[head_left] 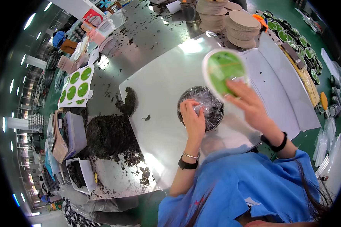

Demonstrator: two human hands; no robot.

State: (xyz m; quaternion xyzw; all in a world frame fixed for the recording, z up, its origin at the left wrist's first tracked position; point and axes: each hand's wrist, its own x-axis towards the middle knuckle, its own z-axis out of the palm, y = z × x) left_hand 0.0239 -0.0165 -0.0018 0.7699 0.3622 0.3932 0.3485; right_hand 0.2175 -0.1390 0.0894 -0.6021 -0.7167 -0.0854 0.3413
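Note:
A round, dark-rimmed container (181, 117) stands on the white sheet in front of me, with crumpled clear plastic (205, 99) bunched at its top and dark contents showing around it. My left hand (194, 118) is closed on that plastic, fingers curled. Just right of and above the container, my right hand (250, 104) holds up a round card (224, 68) with a green printed face and a white rim. Motion blurs the card and this hand slightly; the thumb side is partly hidden.
Left of the white sheet (161, 94) lies a stack of dark, crumbly round cakes (110, 136) with loose crumbs around it. Sheets of green round stickers (76, 87) lie farther left, above white bins (88, 176). Stacked cardboard discs (243, 28) and an orange-handled tool (260, 22) stand at the back right.

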